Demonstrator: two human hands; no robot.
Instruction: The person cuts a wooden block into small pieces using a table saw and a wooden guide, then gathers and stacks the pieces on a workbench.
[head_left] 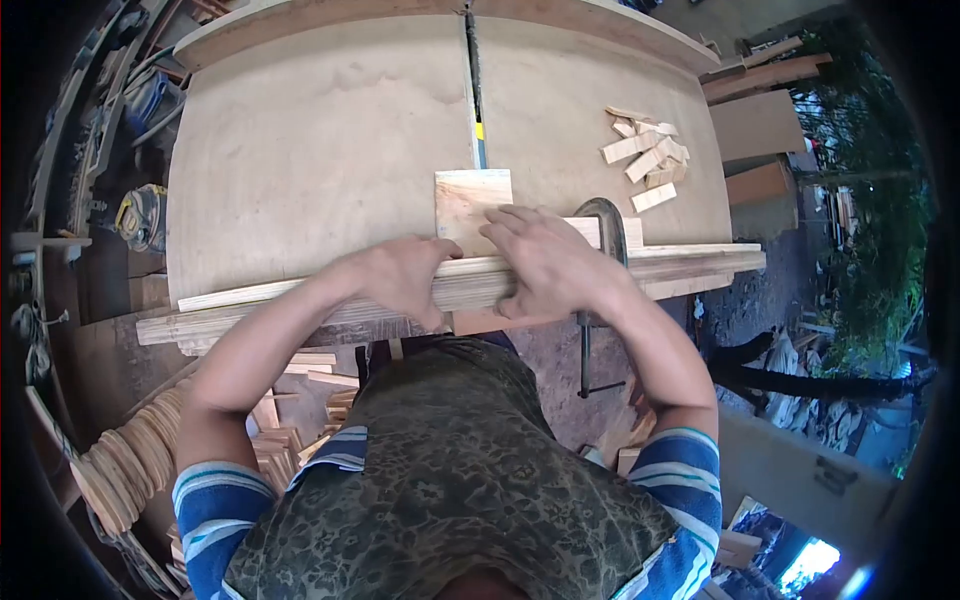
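Note:
A short pale wooden board lies flat on the plywood table, its far edge at the slot down the middle. Its near end meets a long wooden rail along the table's front. My left hand is closed over the rail, left of the board's near corner. With its fingertips on the board's right side and thumb on the near side of the rail, my right hand is closed around both. Beside it, a C-clamp grips a wooden strip at the rail.
Several small offcuts are piled at the table's right. A raised wooden fence runs along the far edge. The clamp's screw handle hangs below the front. Stacked curved wood pieces stand at the lower left, and a yellow power tool sits left.

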